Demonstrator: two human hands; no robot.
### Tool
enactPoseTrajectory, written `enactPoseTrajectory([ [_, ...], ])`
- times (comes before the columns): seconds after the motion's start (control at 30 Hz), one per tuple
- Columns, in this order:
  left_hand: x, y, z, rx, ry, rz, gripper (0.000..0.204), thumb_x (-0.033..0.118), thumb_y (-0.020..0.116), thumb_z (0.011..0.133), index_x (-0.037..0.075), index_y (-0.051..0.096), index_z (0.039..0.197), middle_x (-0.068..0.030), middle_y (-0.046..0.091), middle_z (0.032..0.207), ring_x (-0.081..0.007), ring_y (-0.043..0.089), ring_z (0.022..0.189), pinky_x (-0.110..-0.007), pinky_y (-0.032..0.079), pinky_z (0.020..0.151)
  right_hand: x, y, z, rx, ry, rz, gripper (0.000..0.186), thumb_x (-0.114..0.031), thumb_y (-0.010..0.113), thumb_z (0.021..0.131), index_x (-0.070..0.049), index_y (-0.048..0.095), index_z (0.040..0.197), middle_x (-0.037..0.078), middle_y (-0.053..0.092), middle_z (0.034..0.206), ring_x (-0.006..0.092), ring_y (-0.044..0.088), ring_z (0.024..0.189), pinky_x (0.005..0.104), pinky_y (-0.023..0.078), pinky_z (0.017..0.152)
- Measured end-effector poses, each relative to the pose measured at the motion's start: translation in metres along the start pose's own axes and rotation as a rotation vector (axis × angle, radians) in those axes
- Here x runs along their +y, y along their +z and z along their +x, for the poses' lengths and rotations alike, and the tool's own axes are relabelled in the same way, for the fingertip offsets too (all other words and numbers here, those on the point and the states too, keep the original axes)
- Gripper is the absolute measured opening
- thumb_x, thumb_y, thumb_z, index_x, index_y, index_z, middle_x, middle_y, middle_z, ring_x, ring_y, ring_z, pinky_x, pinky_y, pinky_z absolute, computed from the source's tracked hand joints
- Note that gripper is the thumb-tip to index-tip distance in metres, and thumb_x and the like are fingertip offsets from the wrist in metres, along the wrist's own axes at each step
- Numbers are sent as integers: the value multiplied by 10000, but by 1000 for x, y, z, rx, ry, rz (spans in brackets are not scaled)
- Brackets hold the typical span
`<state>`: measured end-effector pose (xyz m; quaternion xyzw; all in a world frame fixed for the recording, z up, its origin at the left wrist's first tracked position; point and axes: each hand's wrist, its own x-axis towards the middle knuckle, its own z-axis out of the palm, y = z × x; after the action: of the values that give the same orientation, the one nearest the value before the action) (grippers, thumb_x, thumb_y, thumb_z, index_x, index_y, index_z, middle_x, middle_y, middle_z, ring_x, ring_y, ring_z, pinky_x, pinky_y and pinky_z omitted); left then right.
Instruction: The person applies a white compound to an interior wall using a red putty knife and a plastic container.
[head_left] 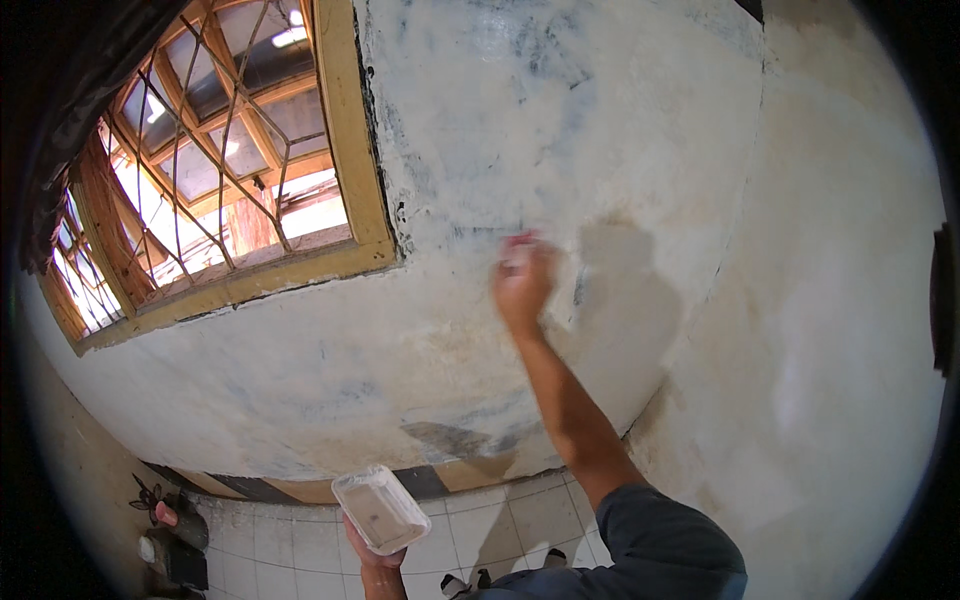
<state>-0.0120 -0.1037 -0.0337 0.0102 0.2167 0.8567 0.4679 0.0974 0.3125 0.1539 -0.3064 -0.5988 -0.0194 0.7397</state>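
My right hand (523, 290) is raised against the patchy white wall (620, 130), to the right of the window. Its fingers are closed around a small red tool (520, 241), smeared by motion, so its exact kind does not show. Low down, my left hand (362, 548) grips a shallow rectangular plastic container (356, 512) from below. The container is whitish and translucent, tilted, with pale residue inside and along its rim. Blue-grey patches show through the white coat around my right hand.
A yellow wooden window frame (372, 215) with a metal grille fills the upper left, its panes swung outward. Another wall (840, 300) meets this one at a corner on the right. Below lie the tiled floor (480, 525) and dark objects with a plant (150, 500) at lower left.
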Motion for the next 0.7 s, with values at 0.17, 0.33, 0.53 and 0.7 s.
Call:
enactPoseTrajectory([
  [0.17,7,-3,-2,-51,-35,-31,603,575,335,988,151,540,1364,-100,643,1262,-375,656,1091,-622,557,837,-90,-6,-82,-552,-815,186,213,-251,617,913,-96,646,1056,86,622,1027,256,646,879,387,550,689],
  [0.33,14,-6,-4,8,-3,-71,610,586,342,987,157,535,1376,-100,643,1266,-378,652,1101,-631,553,835,-63,-47,-53,-355,-876,89,234,-260,628,871,-107,665,1044,36,578,947,193,586,821,343,532,712],
  [0.53,0,-6,-5,-72,155,313,617,591,345,980,147,542,1359,-106,634,1276,-372,650,1096,-601,553,860,6,-53,-23,-694,-866,-305,261,-224,637,857,-135,654,1102,38,588,966,220,602,840,389,530,733],
  [0.7,-4,3,6,-16,-45,-28,633,608,363,960,138,545,1343,-96,639,1237,-352,649,1077,-559,558,865,40,-125,-84,-735,-284,116,172,-88,643,855,-165,695,1000,73,620,888,271,633,820,378,550,801],
])
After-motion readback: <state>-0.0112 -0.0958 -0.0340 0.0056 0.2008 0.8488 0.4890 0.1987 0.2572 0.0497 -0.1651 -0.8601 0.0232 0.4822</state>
